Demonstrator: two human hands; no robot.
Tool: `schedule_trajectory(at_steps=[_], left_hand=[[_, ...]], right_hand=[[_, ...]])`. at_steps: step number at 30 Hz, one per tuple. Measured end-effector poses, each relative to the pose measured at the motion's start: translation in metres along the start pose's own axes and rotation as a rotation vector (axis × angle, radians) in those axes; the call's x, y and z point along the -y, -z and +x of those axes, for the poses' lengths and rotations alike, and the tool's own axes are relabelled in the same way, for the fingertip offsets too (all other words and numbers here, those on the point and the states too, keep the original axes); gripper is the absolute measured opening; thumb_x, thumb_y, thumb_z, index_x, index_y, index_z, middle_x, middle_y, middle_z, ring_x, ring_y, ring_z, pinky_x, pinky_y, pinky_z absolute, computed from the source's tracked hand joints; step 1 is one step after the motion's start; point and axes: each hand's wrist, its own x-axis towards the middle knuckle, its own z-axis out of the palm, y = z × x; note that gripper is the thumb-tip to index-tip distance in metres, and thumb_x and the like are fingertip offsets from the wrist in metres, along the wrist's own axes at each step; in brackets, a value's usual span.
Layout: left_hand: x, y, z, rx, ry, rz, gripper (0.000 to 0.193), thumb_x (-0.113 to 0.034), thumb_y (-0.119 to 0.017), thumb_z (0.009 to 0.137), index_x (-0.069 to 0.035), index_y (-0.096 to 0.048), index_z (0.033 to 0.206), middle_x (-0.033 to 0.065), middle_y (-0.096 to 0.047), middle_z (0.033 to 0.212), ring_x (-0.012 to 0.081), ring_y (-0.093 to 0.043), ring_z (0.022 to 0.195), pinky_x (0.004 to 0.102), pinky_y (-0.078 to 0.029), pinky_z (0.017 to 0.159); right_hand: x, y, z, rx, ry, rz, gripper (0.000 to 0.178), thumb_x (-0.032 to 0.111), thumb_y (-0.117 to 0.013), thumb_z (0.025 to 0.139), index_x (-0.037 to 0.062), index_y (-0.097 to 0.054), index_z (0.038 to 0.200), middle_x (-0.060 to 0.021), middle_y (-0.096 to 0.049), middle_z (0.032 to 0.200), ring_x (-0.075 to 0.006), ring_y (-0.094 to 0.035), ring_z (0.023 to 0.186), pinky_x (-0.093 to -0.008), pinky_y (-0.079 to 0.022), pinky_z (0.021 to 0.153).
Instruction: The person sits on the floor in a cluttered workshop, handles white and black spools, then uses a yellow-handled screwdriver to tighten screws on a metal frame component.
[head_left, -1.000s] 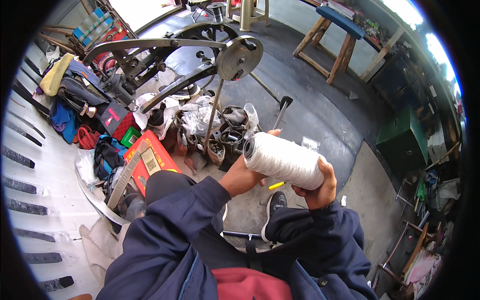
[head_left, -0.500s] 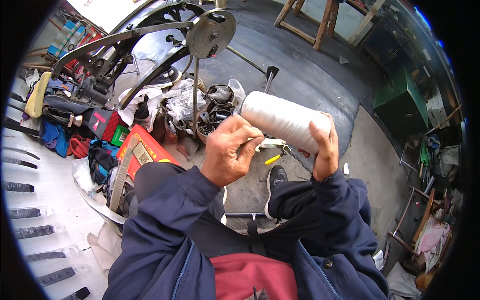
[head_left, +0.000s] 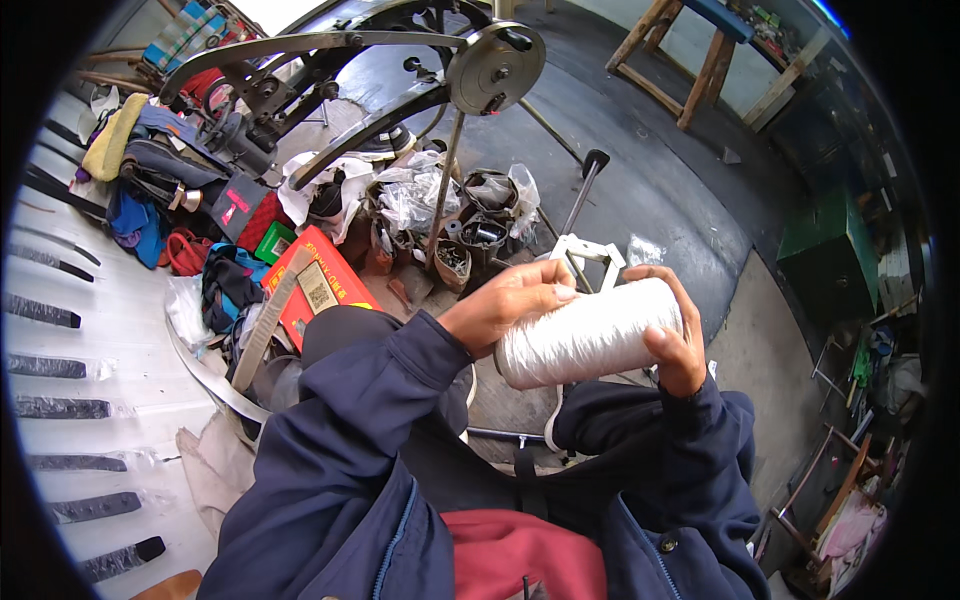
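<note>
Faces a grey floor [head_left: 768,400], dark machine [head_left: 482,72] and red box [head_left: 322,268] at left. Low in front, clamps the right hand [head_left: 682,348] round the right end of a white thread spool [head_left: 595,340]; curls the left hand [head_left: 512,306] over the other, thumb and forefinger together.

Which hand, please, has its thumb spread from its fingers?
The right hand, around the white spool; the left hand has its thumb and forefinger close together.

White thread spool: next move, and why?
Perhaps ease the left hand off the upper side of the spool: the right hand has its right end between thumb and fingers, so it should stay supported. What the left pinches, if anything, is unclear.
</note>
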Motion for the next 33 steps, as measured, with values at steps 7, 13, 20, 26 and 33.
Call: schedule_trajectory(at_steps=[7, 13, 20, 26, 33], left_hand=[[0.006, -0.017, -0.003, 0.034, -0.041, -0.174, 0.065, -0.031, -0.058, 0.105, -0.002, -0.034, 0.158, 0.0148, -0.053, 0.144, 0.019, -0.057, 0.133, 0.0327, -0.047, 0.11], [0.027, -0.019, 0.023, -0.315, -0.296, -0.046, 0.078, -0.021, -0.073, 0.098, -0.007, -0.027, 0.16, 0.0192, -0.057, 0.131, 0.0266, -0.059, 0.122, 0.0414, -0.05, 0.104], [0.033, -0.031, 0.04, -0.497, -0.429, 0.419, 0.068, -0.017, -0.081, 0.091, -0.004, -0.038, 0.142, 0.0217, -0.063, 0.116, 0.0297, -0.068, 0.104, 0.0417, -0.054, 0.085], [-0.011, -0.05, 0.0, -0.606, -0.57, 0.788, 0.038, -0.013, -0.075, 0.09, -0.005, -0.059, 0.123, 0.0234, -0.073, 0.104, 0.042, -0.071, 0.096, 0.0465, -0.055, 0.084], [0.017, 0.061, -0.14, -1.174, -0.937, 0.945, 0.021, -0.009, -0.066, 0.093, -0.007, -0.073, 0.112, 0.013, -0.075, 0.101, 0.0256, -0.074, 0.096, 0.0383, -0.057, 0.086]], right_hand=[[-0.015, -0.006, 0.005, -0.154, 0.063, 0.143, 0.092, 0.054, -0.076, 0.083, 0.0034, -0.045, 0.154, -0.0154, -0.061, 0.136, -0.0292, -0.064, 0.123, -0.042, -0.049, 0.106], [-0.044, -0.021, 0.015, -0.051, 0.071, 0.302, 0.079, 0.048, -0.07, 0.099, 0.001, -0.042, 0.156, -0.0146, -0.059, 0.146, -0.0271, -0.06, 0.134, -0.0419, -0.05, 0.11], [-0.054, -0.006, 0.026, -0.077, -0.072, 0.286, 0.051, 0.036, -0.069, 0.104, 0.0002, -0.057, 0.137, -0.0122, -0.069, 0.124, -0.022, -0.069, 0.11, -0.037, -0.056, 0.094], [-0.045, 0.006, 0.028, -0.073, -0.257, 0.62, 0.065, 0.041, -0.068, 0.102, 0.0004, -0.049, 0.149, -0.0155, -0.065, 0.136, -0.0288, -0.067, 0.12, -0.0437, -0.056, 0.102], [-0.047, 0.009, 0.025, -0.135, -0.223, 0.484, 0.069, 0.04, -0.075, 0.098, -0.0022, -0.047, 0.145, -0.0194, -0.067, 0.133, -0.0266, -0.07, 0.116, -0.0384, -0.063, 0.091]])
